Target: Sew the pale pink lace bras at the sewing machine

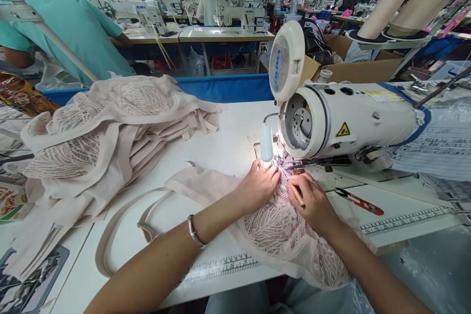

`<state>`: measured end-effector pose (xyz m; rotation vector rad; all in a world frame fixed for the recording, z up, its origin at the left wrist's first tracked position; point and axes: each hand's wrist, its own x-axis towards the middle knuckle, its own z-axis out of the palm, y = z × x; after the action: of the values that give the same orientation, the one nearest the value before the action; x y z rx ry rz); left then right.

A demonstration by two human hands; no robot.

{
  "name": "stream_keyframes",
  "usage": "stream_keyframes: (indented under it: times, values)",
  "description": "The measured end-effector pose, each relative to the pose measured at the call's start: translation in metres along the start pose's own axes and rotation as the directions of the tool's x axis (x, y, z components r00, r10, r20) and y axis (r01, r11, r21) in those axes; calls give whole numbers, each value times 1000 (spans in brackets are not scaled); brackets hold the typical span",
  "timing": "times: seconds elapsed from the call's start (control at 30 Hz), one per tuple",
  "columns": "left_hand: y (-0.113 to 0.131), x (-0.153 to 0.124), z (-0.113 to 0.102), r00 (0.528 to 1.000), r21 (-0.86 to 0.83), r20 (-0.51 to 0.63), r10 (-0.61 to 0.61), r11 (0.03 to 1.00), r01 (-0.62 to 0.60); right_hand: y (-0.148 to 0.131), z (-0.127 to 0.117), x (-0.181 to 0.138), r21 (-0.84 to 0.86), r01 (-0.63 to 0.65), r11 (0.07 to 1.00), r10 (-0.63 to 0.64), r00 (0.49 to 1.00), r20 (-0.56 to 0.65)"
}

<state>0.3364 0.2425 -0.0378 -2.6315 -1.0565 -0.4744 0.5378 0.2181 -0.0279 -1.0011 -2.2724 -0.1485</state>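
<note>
A pale pink lace bra (272, 228) lies across the front of the white sewing machine (353, 113), its upper part under the lit needle area. My left hand (258, 185) has its fingers closed on the bra's edge beside the needle. In my right hand (311, 201) is an awl with a wooden handle (296, 193), its thin tip pointing at the fabric by the presser foot. The exact point where tip meets cloth is hard to see. From the bra, a loose strap (106, 240) curls over the table to the left.
A heap of similar lace bras (99, 122) covers the left of the table. Red thread snips (362, 202) lie right of my right hand, near a printed ruler (408, 221). Thread cones (386, 10) stand behind. A person in a teal shirt (69, 24) sits ahead.
</note>
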Motion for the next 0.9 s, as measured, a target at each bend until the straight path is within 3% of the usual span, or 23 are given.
stream_keyframes:
  times: [0.7,0.9]
  values:
    - [0,0,0,1000,-21,-20,-9,1000,9,-1,3,2,-82,42,996,-39,999,34]
    - [-1,-1,3,999,4,-33,-1,1000,1,-3,-19,-3,-52,37,998,-44,990,-130]
